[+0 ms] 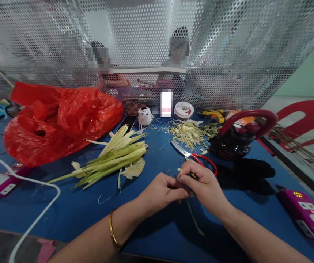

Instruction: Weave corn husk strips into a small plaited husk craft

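While your left hand (162, 191) and right hand (204, 186) both pinch the leaf strip (180, 171) at near centre, you look mid-fold imo; next move needs a steady pinch, scissors (192, 156) lie just beyond.

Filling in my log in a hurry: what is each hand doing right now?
Left hand: closed, fingers pinching a thin leaf strip.
Right hand: closed, pinching the same leaf strip near its top end.
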{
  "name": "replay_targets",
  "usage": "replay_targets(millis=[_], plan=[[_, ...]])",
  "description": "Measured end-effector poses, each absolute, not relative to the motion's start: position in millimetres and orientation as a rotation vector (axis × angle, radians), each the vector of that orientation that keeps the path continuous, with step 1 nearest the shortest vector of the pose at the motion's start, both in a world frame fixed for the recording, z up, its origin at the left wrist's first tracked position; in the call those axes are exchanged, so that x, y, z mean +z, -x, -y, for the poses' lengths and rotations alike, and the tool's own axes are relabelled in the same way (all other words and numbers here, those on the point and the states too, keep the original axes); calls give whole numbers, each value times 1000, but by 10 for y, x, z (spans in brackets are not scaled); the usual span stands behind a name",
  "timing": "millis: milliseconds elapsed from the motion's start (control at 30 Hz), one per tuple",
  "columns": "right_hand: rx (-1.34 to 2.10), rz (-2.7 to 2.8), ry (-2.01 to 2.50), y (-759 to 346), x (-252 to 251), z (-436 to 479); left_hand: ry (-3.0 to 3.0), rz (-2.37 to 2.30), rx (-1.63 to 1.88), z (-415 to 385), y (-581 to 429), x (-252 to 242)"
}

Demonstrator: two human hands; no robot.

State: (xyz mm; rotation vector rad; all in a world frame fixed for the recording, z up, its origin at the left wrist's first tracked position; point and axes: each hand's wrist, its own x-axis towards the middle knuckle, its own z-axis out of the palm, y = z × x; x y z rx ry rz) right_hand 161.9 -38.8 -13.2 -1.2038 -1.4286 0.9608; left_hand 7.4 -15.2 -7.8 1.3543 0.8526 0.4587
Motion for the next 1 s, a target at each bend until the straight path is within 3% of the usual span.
replay_targets(millis=[467,800,1000], plan=[[871,1355,1250,-1570,-162,396,-1292,-808,425,168,-83,-104],[1296,1357,1269,-1719,-106,284,-887,-801,473,100,-37,-53],[1228,1572,1314,-1783,-28,295,-844,-905,566,86,-35,-39]])
